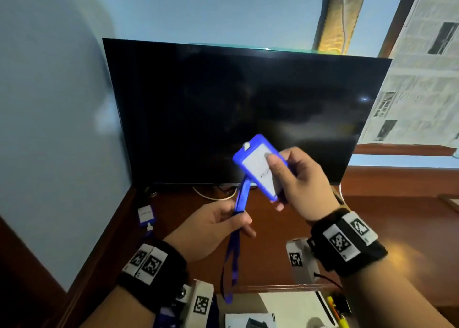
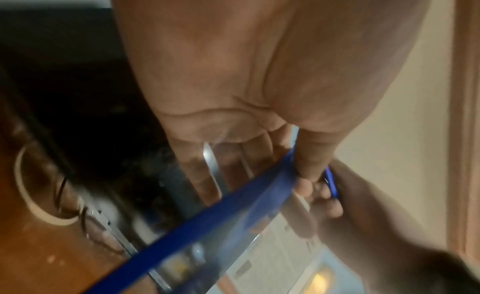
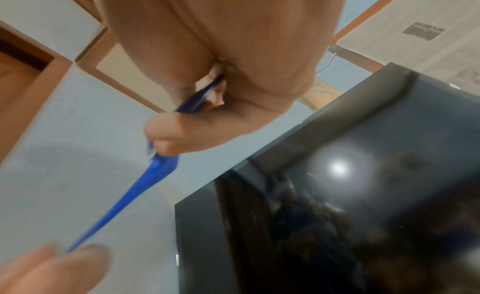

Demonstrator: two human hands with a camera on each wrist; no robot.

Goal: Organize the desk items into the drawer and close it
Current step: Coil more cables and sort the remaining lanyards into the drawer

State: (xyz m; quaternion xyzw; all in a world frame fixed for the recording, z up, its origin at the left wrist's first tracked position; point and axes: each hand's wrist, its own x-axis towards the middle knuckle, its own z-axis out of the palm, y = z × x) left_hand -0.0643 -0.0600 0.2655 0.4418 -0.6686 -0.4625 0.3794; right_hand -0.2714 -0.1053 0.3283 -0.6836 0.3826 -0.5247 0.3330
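A blue ID card holder (image 1: 257, 162) with a white card in it is held up in front of the dark screen. My right hand (image 1: 295, 178) grips it, thumb on the card face. Its blue lanyard (image 1: 234, 243) runs down from the holder and my left hand (image 1: 218, 226) pinches the strap between thumb and fingers; the loop hangs below toward the open drawer (image 1: 288, 305). The left wrist view shows the lanyard (image 2: 233, 208) crossing under my fingers. In the right wrist view the holder (image 3: 163, 165) is edge-on under my thumb.
A second blue card holder (image 1: 146, 216) lies on the wooden desk (image 1: 397, 228) at the left by the wall. A large dark monitor (image 1: 236, 109) stands at the back with cables (image 1: 213, 196) under it. The drawer holds a white box, pens (image 1: 335, 310) and a dark item.
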